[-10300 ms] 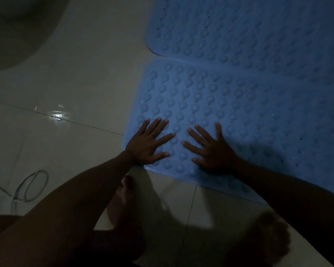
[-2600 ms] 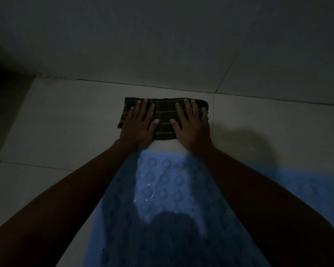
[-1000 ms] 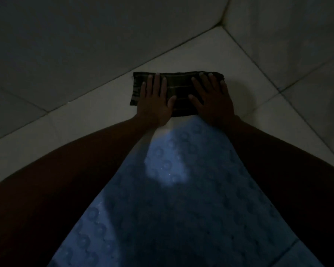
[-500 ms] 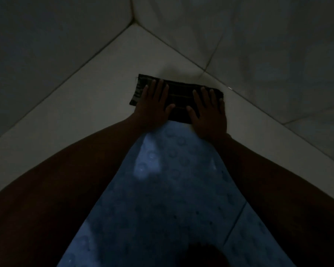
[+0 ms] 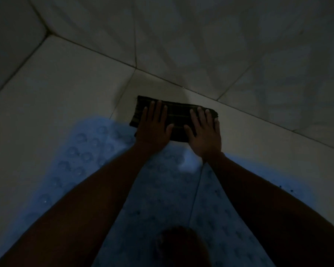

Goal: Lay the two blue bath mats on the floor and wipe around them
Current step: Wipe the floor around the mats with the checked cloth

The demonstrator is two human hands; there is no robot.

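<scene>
Two blue bath mats with round bumps lie flat on the pale floor tiles. The left mat (image 5: pixel 85 155) and the right mat (image 5: pixel 216 224) meet at a seam between my forearms. Just beyond their far edge a dark striped cloth (image 5: pixel 178 117) lies folded on the floor, close to the base of the wall. My left hand (image 5: pixel 152 126) and my right hand (image 5: pixel 204 132) both press flat on the cloth, fingers spread. My arms hide much of both mats.
The light is very dim. A tiled wall (image 5: pixel 220 45) rises right behind the cloth, and a second wall (image 5: pixel 8 45) meets it at a corner at the upper left. A dark rounded shape (image 5: pixel 181 245), probably my knee or foot, rests on the mats at the bottom.
Both hands have slid the cloth along the foot of the wall, away from the corner, which now sits at the upper left. More of the left mat shows.
</scene>
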